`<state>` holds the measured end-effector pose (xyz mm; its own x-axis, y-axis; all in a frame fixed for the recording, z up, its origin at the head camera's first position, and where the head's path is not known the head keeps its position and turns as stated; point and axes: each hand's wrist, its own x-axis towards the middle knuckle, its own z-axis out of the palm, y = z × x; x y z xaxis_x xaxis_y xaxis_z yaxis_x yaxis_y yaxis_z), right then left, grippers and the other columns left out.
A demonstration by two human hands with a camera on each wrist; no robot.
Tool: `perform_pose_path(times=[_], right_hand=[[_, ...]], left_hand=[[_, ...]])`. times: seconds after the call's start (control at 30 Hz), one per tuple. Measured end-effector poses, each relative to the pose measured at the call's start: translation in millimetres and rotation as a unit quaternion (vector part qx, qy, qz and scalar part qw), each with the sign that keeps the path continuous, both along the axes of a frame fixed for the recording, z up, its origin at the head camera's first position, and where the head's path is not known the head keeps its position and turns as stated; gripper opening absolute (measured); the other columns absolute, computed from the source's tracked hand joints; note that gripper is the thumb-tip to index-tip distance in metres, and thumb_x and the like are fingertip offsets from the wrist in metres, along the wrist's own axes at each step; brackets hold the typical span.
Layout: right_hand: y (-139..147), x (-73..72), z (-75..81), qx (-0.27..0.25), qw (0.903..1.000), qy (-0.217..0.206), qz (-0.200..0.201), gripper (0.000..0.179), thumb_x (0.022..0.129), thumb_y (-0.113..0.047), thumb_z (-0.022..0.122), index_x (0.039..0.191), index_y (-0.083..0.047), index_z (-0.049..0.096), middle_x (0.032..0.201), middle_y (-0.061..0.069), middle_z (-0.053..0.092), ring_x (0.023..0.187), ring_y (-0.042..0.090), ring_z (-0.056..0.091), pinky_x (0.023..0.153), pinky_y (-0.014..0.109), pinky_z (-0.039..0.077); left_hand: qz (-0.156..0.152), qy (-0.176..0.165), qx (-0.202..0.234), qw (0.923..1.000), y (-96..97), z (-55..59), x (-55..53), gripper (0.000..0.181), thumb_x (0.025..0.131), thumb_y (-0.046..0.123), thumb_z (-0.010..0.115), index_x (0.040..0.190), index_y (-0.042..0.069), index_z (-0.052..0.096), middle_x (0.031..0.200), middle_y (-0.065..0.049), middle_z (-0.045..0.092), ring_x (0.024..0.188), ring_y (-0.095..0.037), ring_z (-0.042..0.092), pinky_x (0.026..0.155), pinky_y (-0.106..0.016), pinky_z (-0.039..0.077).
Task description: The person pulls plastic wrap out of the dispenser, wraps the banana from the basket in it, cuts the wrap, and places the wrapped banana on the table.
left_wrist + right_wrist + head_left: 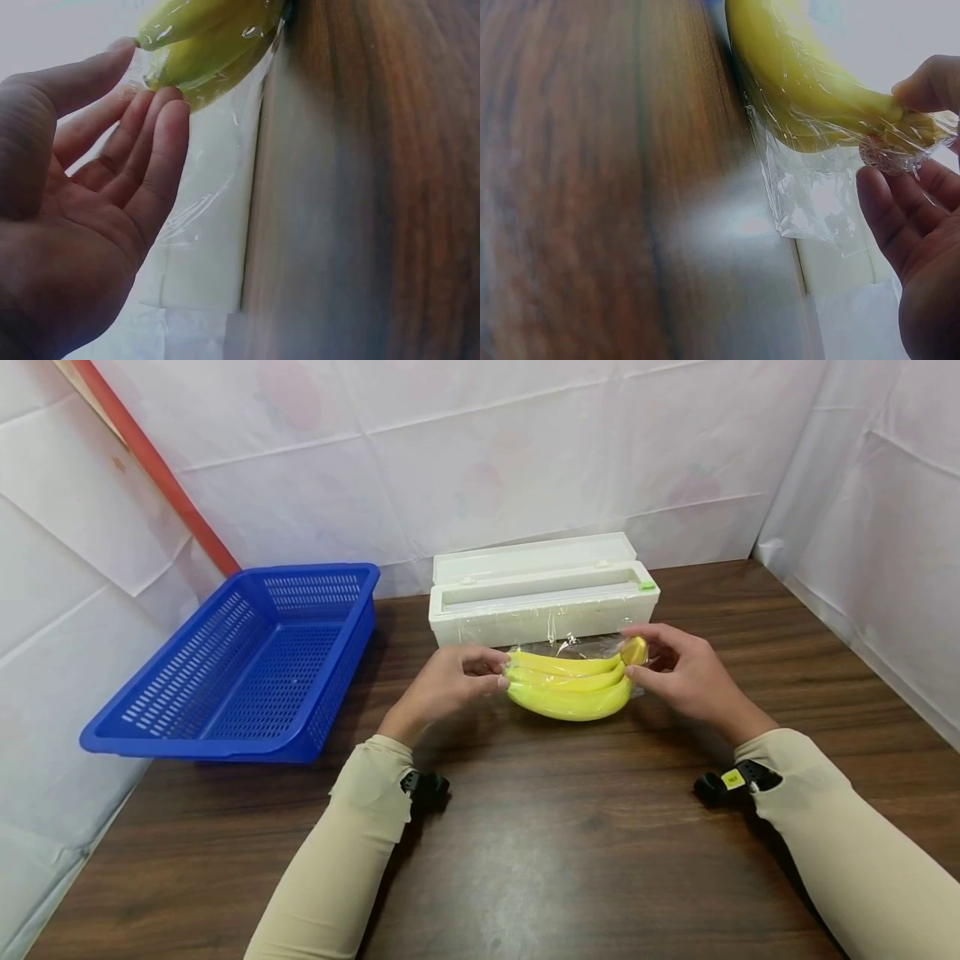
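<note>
A bunch of yellow bananas (570, 687), with clear plastic wrap (784, 202) around it, lies crosswise between my two hands. My left hand (455, 681) pinches the wrapped tips at the left end, thumb on one side and fingers on the other. At the opposite end, my right hand (686, 672) holds the stem (922, 129) between thumb and fingers. A loose flap of the wrap hangs off the stem end in the right wrist view. Just behind the bananas stands a long white box (543, 617) with its lid raised.
To the left sits a blue plastic basket (318, 693) with slotted sides. A green piece (647, 586) is on the white box's right rim. The dark wooden table (555, 860) meets white sheeting (525, 460) at the back and sides. A red pole (161, 468) leans at back left.
</note>
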<state>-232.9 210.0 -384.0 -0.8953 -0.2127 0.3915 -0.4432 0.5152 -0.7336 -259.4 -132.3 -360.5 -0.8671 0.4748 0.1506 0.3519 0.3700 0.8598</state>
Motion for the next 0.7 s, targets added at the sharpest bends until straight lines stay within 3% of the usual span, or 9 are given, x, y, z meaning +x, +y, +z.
perform_pose_path(times=[0.1,0.37,0.7], right_hand=[[0,0.1,-0.1,0.002,1.0000,0.000,-0.001,0.042,0.091,-0.008,0.073,0.132,-0.011,0.063,0.113,0.004,0.065,0.091,0.018,0.060,0.074,0.020,0.052],[-1,0.0,0.6,0.005,1.0000,0.005,-0.006,0.042,0.090,-0.008,0.074,0.131,-0.011,0.063,0.111,0.004,0.065,0.088,0.018,0.058,0.072,0.019,0.051],[-1,0.2,0.2,0.006,1.0000,0.004,-0.007,0.042,0.090,-0.009,0.074,0.131,-0.010,0.063,0.111,0.004,0.065,0.089,0.017,0.059,0.073,0.019,0.051]], left_hand=[[0.006,0.001,0.013,0.9999,-0.1,-1.8,0.2,0.025,0.089,0.007,0.076,0.114,0.003,0.074,0.099,-0.009,0.071,0.085,-0.021,0.067,0.076,-0.044,0.058],[0.028,0.052,0.017,0.9981,1.8,-5.1,-0.1,0.016,0.091,0.009,0.074,0.106,0.008,0.078,0.103,-0.003,0.069,0.093,-0.017,0.066,0.079,-0.032,0.055],[0.077,0.031,0.043,0.9956,15.2,-3.8,3.9,0.015,0.084,-0.001,0.066,0.098,0.001,0.061,0.095,-0.009,0.063,0.086,-0.021,0.061,0.078,-0.029,0.051]])
